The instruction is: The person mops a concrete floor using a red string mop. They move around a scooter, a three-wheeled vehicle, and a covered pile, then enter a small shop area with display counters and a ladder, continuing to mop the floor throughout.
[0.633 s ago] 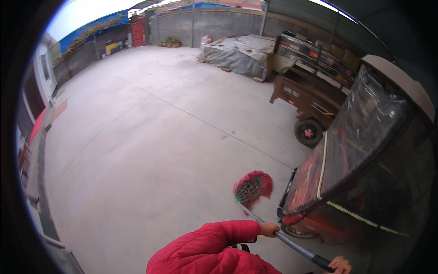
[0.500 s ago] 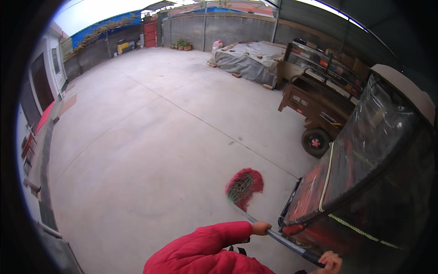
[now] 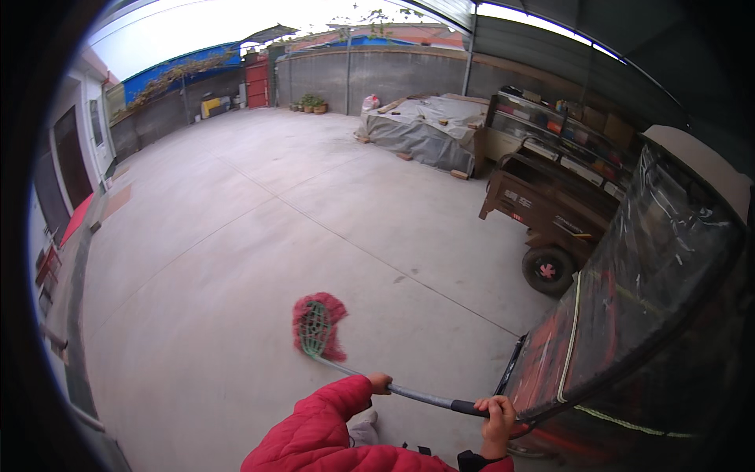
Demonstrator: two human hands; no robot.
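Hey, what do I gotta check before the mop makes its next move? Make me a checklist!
1. Left hand closed around the pole: ok.
2. Right hand closed at the pole's black end: ok.
3. Mop head pressed flat on the floor: cannot tell, it looks blurry.
4. Mop head apart from the brown cart's wheel: ok, there's floor between them.
5. Shoe apart from the mop head: ok.
6. Lots of room beside the right hand: not ok, probably tight, because the plastic-covered vehicle looks close by.
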